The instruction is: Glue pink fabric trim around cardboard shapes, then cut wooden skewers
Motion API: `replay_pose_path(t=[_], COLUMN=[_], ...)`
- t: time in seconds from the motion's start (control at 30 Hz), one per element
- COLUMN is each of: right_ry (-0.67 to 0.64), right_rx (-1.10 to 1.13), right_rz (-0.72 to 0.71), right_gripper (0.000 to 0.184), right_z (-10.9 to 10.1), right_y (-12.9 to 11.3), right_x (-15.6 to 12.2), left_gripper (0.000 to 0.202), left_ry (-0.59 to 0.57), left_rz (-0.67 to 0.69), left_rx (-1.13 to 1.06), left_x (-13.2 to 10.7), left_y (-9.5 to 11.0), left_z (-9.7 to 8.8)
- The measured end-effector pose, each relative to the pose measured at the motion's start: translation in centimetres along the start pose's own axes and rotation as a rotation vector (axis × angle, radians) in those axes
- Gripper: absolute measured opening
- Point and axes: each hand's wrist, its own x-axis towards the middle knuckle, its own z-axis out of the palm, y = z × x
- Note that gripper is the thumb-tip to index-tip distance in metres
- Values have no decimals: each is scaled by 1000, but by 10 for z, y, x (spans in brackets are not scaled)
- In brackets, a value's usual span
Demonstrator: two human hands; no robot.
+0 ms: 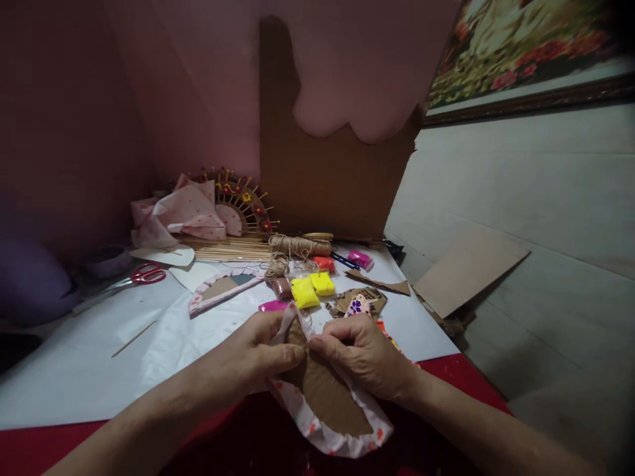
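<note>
Between my two hands is a curved piece of brown cardboard (pixel 335 396), its rim wrapped in pale pink fabric (pixel 311 426) with small red-orange prints. My left hand (pixel 265 350) grips its left edge near the narrow upper end, thumb lying on the cardboard. At the right edge, my right hand (pixel 364 354) pinches the folded fabric between thumb and fingers. The fingers behind the piece are hidden. Just beyond lie yellow packets (pixel 305 292), a magenta packet (pixel 272 306) and cardboard scraps (pixel 381 301).
Red-handled scissors (pixel 147 273) and a thin stick (pixel 133 338) lie on the left of the white sheet (pixel 89 370). A similar fabric-edged half-round (pixel 223 291) rests farther back. Behind are twine (pixel 295 246), bundled sticks (pixel 223 249), a decorated fan shape (pixel 258 211) and upright cardboard (pixel 327 178).
</note>
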Motion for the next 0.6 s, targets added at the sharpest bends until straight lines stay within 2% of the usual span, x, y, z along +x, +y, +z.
replay_pose_path(t=[0.1, 0.2, 0.4, 0.6], right_ry=[29, 4, 78, -33], right_rx=[-113, -28, 313, 678], right_rz=[-77, -64, 145, 336], right_gripper=[46, 48, 49, 42], right_z=[1, 2, 3, 4], right_y=[1, 1, -4, -5], right_x=[-1, -2, 1, 3], left_gripper=[8, 10, 22, 34], left_ry=[9, -2, -30, -77], left_rz=[-10, -10, 1, 26], left_rx=[-8, -1, 4, 55], left_x=[1, 1, 0, -2], left_y=[-2, -1, 3, 1], left_z=[-1, -1, 2, 1])
